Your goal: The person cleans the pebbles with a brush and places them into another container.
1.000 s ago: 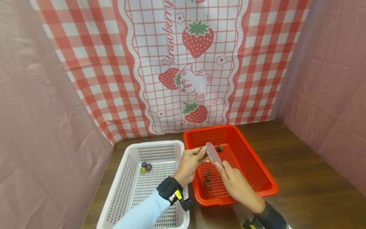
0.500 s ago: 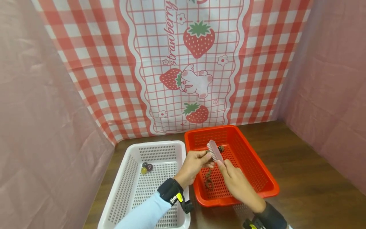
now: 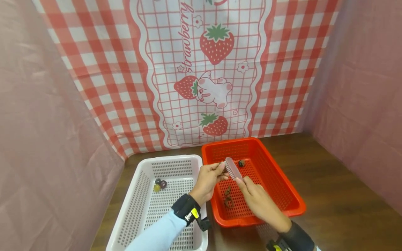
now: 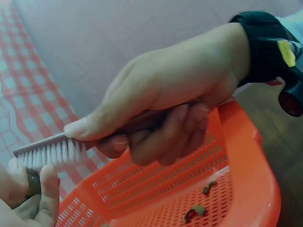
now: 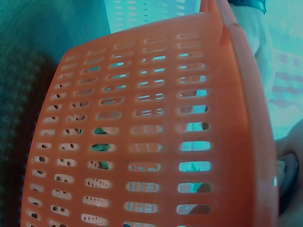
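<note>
Over the red basket (image 3: pixel 295 202), my two hands work close together. My right hand (image 3: pixel 260 202) grips the handle of a pink brush (image 3: pixel 233 168) with pale bristles. In the left wrist view, the right thumb lies along the brush's back. My left hand (image 3: pixel 205 181) pinches a small dark ring-like piece (image 4: pixel 33 182) between thumb and fingers. The bristles (image 4: pixel 49 153) sit right at that piece and the left fingertips. Below, a brown ring (image 3: pixel 229 202), a small brown piece (image 3: pixel 227 190) and a dark round piece (image 3: pixel 241 163) lie in the basket. The right wrist view mostly shows the basket's wall.
A white basket (image 3: pixel 125 212) stands to the left, with a yellow ball (image 3: pixel 157 188), a purple ball (image 3: pixel 163 184) and a grey ball (image 3: pixel 158 181) inside. Both baskets are on a wooden table (image 3: pixel 339 195). A checked strawberry cloth (image 3: pixel 216 69) hangs behind.
Since half a second ago, the left fingertips and the brush head have shifted slightly left, and the brush head sits a little lower. Both hands keep their hold. The things in the baskets have not moved.
</note>
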A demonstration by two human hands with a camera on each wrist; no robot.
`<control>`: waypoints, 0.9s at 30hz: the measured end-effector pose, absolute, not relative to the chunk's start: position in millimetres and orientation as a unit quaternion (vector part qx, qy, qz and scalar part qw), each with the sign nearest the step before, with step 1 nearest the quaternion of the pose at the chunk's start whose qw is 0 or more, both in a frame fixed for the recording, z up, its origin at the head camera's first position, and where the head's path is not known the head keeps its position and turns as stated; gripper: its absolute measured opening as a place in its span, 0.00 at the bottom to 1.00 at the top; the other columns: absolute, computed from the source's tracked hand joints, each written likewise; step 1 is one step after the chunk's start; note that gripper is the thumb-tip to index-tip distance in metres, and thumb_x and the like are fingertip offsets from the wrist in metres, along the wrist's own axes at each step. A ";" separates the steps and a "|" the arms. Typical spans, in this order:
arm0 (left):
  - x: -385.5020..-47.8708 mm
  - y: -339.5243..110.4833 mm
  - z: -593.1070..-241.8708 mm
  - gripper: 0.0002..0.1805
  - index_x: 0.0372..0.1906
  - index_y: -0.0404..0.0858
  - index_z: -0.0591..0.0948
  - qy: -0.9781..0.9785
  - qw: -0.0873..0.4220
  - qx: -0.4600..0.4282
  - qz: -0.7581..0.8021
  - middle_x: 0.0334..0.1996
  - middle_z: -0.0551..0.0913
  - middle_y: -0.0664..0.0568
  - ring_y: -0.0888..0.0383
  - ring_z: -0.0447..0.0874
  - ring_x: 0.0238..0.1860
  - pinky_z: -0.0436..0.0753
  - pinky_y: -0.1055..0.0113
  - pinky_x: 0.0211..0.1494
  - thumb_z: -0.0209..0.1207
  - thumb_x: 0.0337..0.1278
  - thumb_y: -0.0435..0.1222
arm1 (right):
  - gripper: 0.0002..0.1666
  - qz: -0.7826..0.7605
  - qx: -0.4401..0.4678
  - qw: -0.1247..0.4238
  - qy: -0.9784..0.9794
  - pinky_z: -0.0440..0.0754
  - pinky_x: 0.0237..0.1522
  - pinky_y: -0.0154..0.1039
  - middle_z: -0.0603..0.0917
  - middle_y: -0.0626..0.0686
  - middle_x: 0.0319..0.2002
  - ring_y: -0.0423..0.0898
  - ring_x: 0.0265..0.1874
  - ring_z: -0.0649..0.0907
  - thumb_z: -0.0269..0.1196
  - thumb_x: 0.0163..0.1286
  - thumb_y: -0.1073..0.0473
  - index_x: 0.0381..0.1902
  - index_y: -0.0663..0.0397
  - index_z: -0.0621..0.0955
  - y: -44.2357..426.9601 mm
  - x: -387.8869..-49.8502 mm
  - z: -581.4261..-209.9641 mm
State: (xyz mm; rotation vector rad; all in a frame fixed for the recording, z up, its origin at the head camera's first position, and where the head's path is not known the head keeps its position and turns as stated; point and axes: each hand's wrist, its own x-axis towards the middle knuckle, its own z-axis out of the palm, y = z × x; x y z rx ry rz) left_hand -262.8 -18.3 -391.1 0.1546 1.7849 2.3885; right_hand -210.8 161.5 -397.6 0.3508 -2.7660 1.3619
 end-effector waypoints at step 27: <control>-271.3 -26.6 -404.5 0.17 0.56 0.20 0.81 0.585 0.116 0.078 0.799 0.35 0.86 0.46 0.59 0.84 0.33 0.85 0.71 0.41 0.56 0.76 0.32 | 0.25 0.416 0.119 -0.006 -0.902 0.62 0.20 0.33 0.67 0.48 0.23 0.41 0.18 0.65 0.47 0.84 0.40 0.47 0.56 0.75 159.2 -213.9 -399.6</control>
